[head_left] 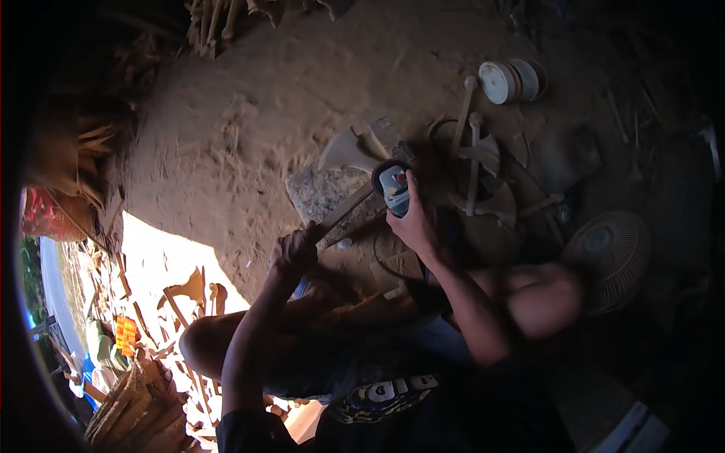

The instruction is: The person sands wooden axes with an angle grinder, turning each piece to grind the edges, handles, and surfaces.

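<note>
My left hand [293, 253] is closed round the lower end of a wooden piece, whose long handle [345, 214] slants up to the right and whose broad curved head [347, 153] flares out over a flat stone block [308, 194]. My right hand [414, 221] grips a power tool [393, 190] with a round disc at its front. The disc is at the wooden piece, where handle and head meet; whether they touch is hard to tell.
Similar wooden pieces [495, 202] lie to the right of the tool, near a white bucket [498, 83]. A round fan [610, 257] stands by my right knee. Stacked wood [140, 400] fills the lower left, in sunlight. A cable [387, 264] loops below the tool.
</note>
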`<state>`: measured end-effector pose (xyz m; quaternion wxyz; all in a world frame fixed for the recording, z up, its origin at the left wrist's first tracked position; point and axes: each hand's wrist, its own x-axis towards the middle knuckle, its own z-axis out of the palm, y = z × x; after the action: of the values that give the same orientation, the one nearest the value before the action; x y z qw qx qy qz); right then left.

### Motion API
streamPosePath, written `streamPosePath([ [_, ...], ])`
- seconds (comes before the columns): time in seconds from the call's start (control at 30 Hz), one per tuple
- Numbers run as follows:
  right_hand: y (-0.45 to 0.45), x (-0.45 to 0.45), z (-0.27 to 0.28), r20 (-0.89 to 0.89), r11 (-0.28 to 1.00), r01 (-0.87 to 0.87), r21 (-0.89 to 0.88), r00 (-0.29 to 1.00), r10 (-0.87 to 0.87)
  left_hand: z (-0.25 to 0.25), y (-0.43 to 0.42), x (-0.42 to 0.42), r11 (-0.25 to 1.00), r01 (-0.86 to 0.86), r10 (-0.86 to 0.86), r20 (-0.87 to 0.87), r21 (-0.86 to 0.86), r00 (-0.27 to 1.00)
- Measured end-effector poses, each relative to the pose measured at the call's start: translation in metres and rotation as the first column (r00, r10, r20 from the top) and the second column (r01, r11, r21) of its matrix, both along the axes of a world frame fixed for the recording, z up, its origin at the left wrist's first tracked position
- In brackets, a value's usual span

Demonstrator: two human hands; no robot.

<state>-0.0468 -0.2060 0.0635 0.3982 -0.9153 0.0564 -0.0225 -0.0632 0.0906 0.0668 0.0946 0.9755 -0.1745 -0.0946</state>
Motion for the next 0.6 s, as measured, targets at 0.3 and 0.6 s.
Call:
streamPosePath([
  [0.3,-0.011,0.017,0.014,-0.18,0.996,0.003,0.085,0.984,0.013,0.0,0.0,0.003,1.0,0.006,-0.006,-0.018,0.015,1.0],
  [0.6,-0.016,0.026,-0.017,0.071,0.993,0.036,0.117,0.996,-0.045,-0.028,0.016,-0.004,0.992,0.124,-0.118,0.255,-0.006,0.96],
])
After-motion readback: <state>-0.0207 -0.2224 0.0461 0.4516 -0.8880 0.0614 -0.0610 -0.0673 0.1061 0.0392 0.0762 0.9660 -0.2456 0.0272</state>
